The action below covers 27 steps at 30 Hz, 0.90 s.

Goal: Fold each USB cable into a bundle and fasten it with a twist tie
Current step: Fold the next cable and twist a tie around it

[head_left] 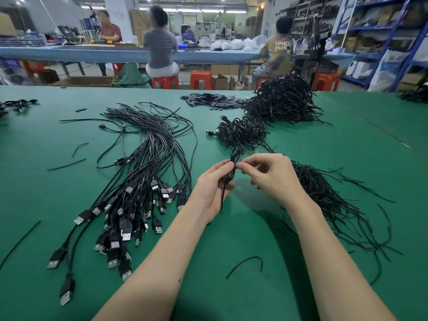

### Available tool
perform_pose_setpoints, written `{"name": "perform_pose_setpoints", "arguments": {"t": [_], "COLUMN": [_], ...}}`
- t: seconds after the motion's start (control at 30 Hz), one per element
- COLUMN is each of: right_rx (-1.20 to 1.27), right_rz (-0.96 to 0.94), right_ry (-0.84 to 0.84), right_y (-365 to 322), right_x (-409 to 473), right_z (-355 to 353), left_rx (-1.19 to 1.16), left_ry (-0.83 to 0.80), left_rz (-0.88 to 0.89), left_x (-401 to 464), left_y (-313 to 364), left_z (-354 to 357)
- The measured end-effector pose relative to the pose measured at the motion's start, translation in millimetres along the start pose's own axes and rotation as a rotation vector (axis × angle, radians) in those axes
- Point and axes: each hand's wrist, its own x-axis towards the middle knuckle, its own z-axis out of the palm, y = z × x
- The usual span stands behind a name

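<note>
Reading "UNK OWN" in pale letters is possible on the back of a seated person's shirt (pixel 281 48) at the far blue bench (pixel 69 53); no other writing can be made out. Nearer, over the green table (pixel 347 126), the left hand (pixel 212 186) curls its fingers round a folded black cable bundle (pixel 232 167), held upright with its looped top poking above the thumb and a thin tail hanging down past the palm. The right hand (pixel 269 174) meets it from the other side, thumb and forefinger pinching at the bundle's upper part, the other fingers bent loosely; whether they pinch the cable itself or a tie there cannot be told. Both forearms reach in from the lower edge, wrists raised off the table. Left of the hands lies a fan of loose cables (pixel 143 172) with their plugs toward the person. To the right spreads a heap of thin ties (pixel 328 195). Beyond the hands sit two piles of finished bundles (pixel 243 132).
</note>
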Motion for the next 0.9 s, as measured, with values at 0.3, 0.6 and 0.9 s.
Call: {"name": "perform_pose_setpoints", "arguments": {"t": [0.3,0.6,0.9], "right_rx": [1.054,-0.087,-0.106], "right_rz": [0.799,-0.083,-0.187], "right_ry": [-0.103,-0.026,0.075], "right_y": [-13,2,12], "right_x": [3,-4,-2], "right_z": [18,6,3], "left_rx": [0.026,-0.066,-0.11], "left_ry": [0.002,-0.017,-0.057], "left_rz": [0.052,-0.04,-0.101], "left_x": [-3,-2,-3], "left_y": [0,5,6], "left_z": [5,3,2]}}
